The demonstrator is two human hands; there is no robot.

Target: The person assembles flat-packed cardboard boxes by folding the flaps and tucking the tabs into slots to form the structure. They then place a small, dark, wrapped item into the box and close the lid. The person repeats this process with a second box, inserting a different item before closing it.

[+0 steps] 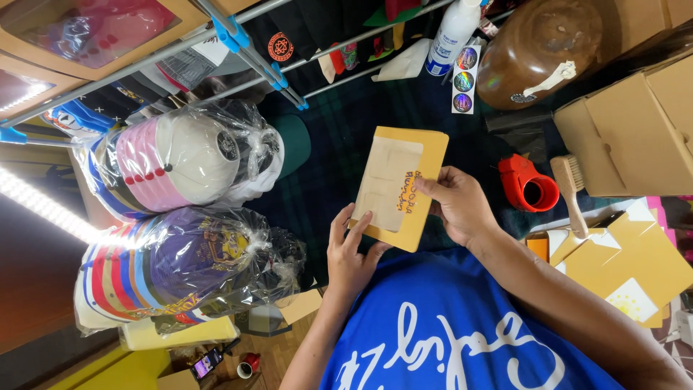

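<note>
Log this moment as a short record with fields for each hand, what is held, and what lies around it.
held item: flat yellow box with a clear window, held over the dark plaid cloth
left hand: fingers on the box's lower corner
right hand: grips the box's right edge
left side: two clear bags of caps
right side: red tape dispenser, wooden brush, cardboard boxes
top: white bottle, brown jar

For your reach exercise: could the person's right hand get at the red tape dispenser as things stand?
Probably yes: the right hand holds the yellow envelope, but the red tape dispenser lies just beside it, nothing between.
</note>
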